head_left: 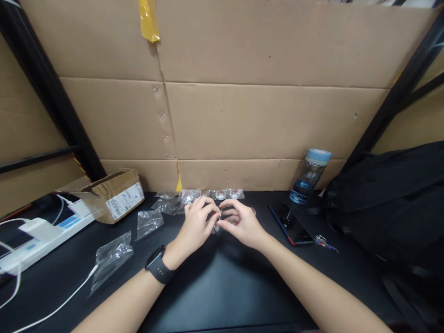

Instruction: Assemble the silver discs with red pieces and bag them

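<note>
My left hand (199, 219), a dark watch on its wrist, and my right hand (243, 223) meet above the black tabletop. Between the fingertips of both is a thin, shiny round piece (220, 214), seen almost edge-on; the fingers hide most of it. Bits of red and another shiny round piece (215, 228) show just below the fingers. Behind my hands, by the cardboard wall, lie small round silvery pieces with red centres in clear wrappers (235, 194). A crumpled clear bag (150, 223) lies to the left of my left hand.
At left are an open cardboard box (125, 200), a white power strip (45, 245) with cables, and another clear bag (113, 256). On the right are a phone (291, 224), keys (322, 240), a blue-lidded water bottle (310, 178) and a black backpack (391, 203).
</note>
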`<state>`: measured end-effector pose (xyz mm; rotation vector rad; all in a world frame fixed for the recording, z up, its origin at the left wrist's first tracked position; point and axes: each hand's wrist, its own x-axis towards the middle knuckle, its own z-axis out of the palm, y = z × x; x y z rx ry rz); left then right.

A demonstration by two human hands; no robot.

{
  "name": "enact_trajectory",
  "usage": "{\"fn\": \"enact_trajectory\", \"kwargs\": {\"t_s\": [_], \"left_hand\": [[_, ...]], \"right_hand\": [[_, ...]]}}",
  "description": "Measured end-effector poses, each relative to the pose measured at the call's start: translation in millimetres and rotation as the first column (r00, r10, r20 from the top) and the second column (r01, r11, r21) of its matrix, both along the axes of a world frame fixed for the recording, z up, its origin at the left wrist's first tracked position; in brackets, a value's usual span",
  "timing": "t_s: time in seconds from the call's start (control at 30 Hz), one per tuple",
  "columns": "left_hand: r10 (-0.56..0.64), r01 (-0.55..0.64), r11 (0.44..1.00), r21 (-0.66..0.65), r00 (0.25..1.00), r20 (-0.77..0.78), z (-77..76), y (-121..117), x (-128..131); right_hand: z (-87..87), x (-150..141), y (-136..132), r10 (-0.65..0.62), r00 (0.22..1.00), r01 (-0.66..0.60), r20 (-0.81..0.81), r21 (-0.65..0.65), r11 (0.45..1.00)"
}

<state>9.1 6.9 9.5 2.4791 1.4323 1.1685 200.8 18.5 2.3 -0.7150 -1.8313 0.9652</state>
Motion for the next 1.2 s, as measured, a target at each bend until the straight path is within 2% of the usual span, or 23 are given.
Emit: {"fn": "enact_trajectory", "kwargs": {"t_s": [0.2,0.43,0.67,0.83,0.93,1.1,1.2], "left_hand": [[-0.007,0.011,0.998,-0.058,0.998,0.069,2.5,-1.9,3.6],[0.012,-0.011,0.999,-0.044,0.999,0.038,0.3,-0.5,2.6],[-0.069,0.079,0.995,-0.062,0.986,0.149,-2.3,2.4,2.1],[-0.113,0.134,0.988,-0.072,0.964,0.241,-4.4,5.3,2.3],[-0.109,0.123,0.991,-0.055,0.972,0.207,-3.2,4.4,2.1],[-0.028,0.026,0.999,0.035,0.999,0.039,-3.8,1.7,2.0],[-0.011,0.012,0.996,0.086,1.0,-0.012,-6.3,1.5,2.2]], "right_hand": [[2.2,0.1,-0.9,0.006,0.999,-0.006,-0.033,-0.01,1.0],[0.6,-0.3,0.6,-0.003,0.997,0.001,-0.075,-0.025,1.0],[0.6,0.3,-0.1,0.03,0.999,-0.031,-0.024,-0.05,0.998],[4.6,1.3,-1.6,0.021,0.997,-0.026,-0.071,-0.061,0.998],[5.3,1.3,-2.1,0.01,0.996,-0.014,-0.085,-0.053,0.998],[0.9,0.3,-1.1,0.011,0.998,-0.015,-0.069,-0.055,0.998],[-1.7,-0.4,-0.3,0.004,0.998,-0.007,-0.061,-0.058,0.998]]}}
